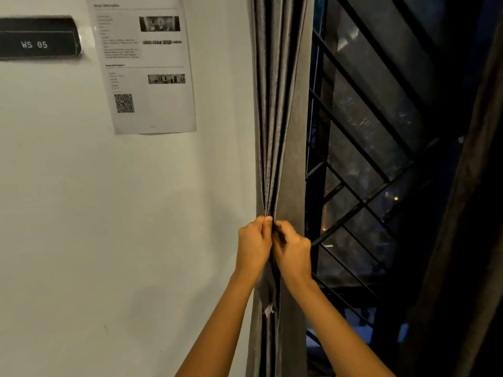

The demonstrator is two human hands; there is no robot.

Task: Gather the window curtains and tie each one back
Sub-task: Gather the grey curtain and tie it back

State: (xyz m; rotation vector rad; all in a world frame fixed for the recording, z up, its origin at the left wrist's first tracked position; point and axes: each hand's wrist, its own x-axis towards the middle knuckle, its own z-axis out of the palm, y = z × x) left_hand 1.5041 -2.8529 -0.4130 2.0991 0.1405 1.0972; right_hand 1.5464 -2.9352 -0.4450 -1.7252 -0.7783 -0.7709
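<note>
Head view: the curtain [275, 104] hangs gathered into a narrow bundle at the left edge of the window [367, 159], just beside the wall [136, 213]. Its long axis runs straight up and down, and its folds narrow to a waist where the hands meet. The left hand [254, 246] is on the wall side of the bundle and the right hand [292, 251] on the window side. They are level and touch across it, so neither is nearer. Both sets of fingers curl in tight and pinch the folds at that waist. Something dark shows between the right fingers [283, 227], but I cannot tell whether it is a tie or only shadowed cloth. A small pale tag [269, 308] sticks out of the bundle below the hands. My guess is that any tie has to go round crosswise at this pinch. The second curtain [462, 240] hangs dark at the window's right edge, well apart and untouched.
</note>
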